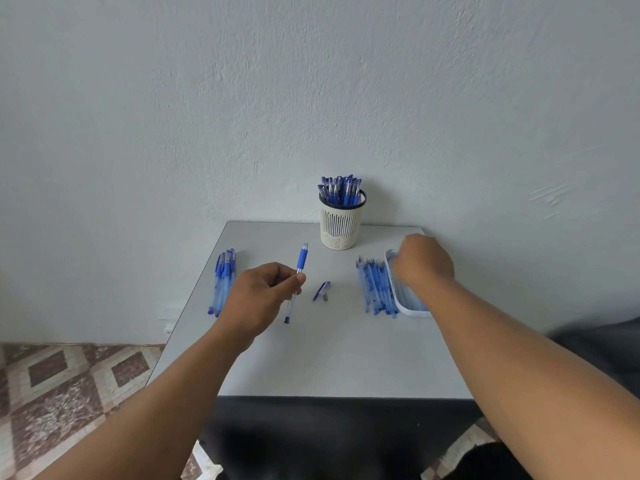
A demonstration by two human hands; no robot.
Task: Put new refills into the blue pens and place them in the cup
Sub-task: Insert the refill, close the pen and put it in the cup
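My left hand [264,295] pinches a blue pen barrel [300,261] without its cap, holding it upright above the grey table [311,362]. Its blue cap [322,290] and a small tip piece lie on the table just right of it. My right hand [424,259] reaches into the far end of a white tray [405,304] at the right; its fingers are hidden, so what they hold is unclear. A row of blue refills [375,289] lies left of the tray. The slotted white cup [342,221] at the back holds several blue pens.
A bundle of blue pens [223,280] lies near the table's left edge. The table stands against a pale wall. A patterned tile floor [69,382] shows at the lower left, and a dark shape sits at the right edge.
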